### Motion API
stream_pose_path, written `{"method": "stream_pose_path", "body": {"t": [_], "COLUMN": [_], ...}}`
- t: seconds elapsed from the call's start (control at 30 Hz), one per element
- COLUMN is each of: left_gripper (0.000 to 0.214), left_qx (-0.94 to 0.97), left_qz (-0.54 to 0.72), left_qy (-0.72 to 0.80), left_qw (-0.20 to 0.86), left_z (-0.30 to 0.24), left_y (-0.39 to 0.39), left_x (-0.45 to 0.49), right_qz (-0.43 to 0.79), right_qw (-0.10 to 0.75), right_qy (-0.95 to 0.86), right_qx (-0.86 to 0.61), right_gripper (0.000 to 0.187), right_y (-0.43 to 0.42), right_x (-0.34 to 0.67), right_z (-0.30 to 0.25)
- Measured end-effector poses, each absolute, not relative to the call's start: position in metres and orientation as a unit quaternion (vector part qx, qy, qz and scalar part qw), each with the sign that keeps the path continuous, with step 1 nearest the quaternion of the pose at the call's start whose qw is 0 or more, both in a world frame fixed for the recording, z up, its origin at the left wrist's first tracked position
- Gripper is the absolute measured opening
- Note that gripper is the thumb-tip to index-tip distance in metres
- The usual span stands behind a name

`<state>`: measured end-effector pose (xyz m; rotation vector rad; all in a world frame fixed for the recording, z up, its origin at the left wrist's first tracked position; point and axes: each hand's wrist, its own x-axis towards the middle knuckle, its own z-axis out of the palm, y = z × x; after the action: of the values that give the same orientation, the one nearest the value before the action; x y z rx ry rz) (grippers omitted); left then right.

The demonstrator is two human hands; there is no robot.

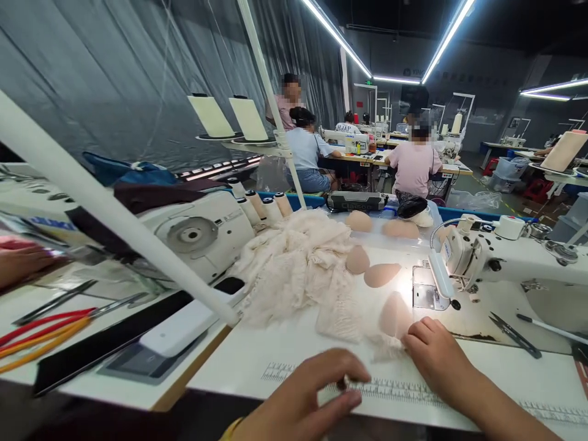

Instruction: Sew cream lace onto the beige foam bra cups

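Left hand [315, 392] here, holding nothing, thumb and fingers parted over the ruler [395, 389] on the counter [248, 352]. And the right hand [438, 355]: fingertips down at the cream lace [383, 348], whether pinching it I can't tell! The beige cup [394, 313] lies right there by those fingertips, near the lit sewing machine [509, 260].

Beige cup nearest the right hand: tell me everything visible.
The beige cup looks smooth, like moulded foam, broad at its near side and narrowing toward the far end. It lies on the work surface, left of the sewing machine, brightly lit. Sheer cream lace lies at its near edge. The right hand is at its near right edge; contact unclear.
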<state>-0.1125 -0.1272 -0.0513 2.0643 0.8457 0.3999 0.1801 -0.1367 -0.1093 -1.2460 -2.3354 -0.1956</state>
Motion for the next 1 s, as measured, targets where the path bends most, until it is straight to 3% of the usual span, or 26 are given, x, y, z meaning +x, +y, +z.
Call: {"method": "stream_pose_path", "body": {"t": [0.13,0.27,0.43,0.6,0.77,0.83,0.9,1.0], "left_gripper": [0.028,0.033,0.014,0.019,0.045,0.052,0.049,0.036], "left_qx": [0.889,0.884,0.877,0.859,0.689,0.632,0.669,0.818], "left_qz": [0.247,0.131,0.087,0.105,0.174,0.194,0.189,0.123], "left_qy": [0.305,0.401,0.399,0.359,0.296,0.291,0.300,0.304], "left_qw": [0.238,0.201,0.253,0.350,0.638,0.691,0.654,0.472], "left_z": [-0.056,-0.060,-0.066,-0.063,-0.062,-0.064,-0.065,-0.060], "left_y": [-0.090,-0.059,-0.046,-0.051,-0.064,-0.064,-0.056,-0.030], "left_x": [-0.057,-0.007,0.020,0.017,0.012,0.011,0.012,0.022], "right_qz": [-0.072,-0.057,0.064,0.177,0.381,0.422,0.444,0.427], "right_qw": [0.251,0.264,0.313,0.437,0.511,0.556,0.576,0.545], "right_qy": [-0.853,-0.846,-0.823,-0.675,-0.538,-0.482,-0.450,-0.479], "right_qx": [-0.452,-0.460,-0.469,-0.567,-0.551,-0.529,-0.518,-0.540], "right_gripper": [0.019,0.024,0.022,0.031,0.028,0.034,0.037,0.037], "right_y": [-0.170,-0.200,-0.210,-0.191,-0.168,-0.164,-0.162,-0.162], "right_x": [0.181,0.177,0.188,0.207,0.197,0.191,0.188,0.192], "right_z": [-0.112,-0.110,-0.097,-0.085,-0.081,-0.084,-0.090,-0.099]}}
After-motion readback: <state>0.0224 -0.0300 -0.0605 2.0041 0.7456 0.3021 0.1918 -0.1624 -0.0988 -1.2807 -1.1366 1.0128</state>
